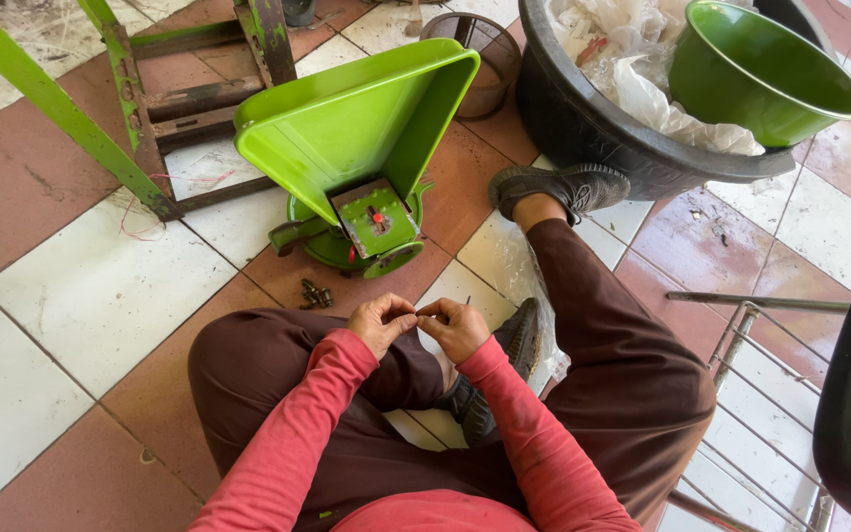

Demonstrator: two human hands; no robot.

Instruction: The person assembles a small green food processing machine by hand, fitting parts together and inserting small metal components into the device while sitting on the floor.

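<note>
Beyond both hands [424, 325], green hopper machine [357, 158], loose bolts [314, 294]; black tub [583, 128] right

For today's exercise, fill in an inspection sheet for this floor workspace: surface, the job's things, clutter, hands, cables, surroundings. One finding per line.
Surface: tiled floor in white and reddish-brown squares, stained and dusty.
Job's things: a small thin part pinched between both hands, too small to identify; green hopper machine lying on the floor in front of the person.
Clutter: small dark bolts loose on the floor near the machine; clear plastic sheet under the legs.
Hands: left hand and right hand meet, fingertips together.
Cables: nothing seen; only thin red thread on the floor.
Surroundings: green metal frame, black tub holding a green bowl and plastic bags, wire rack.
</note>
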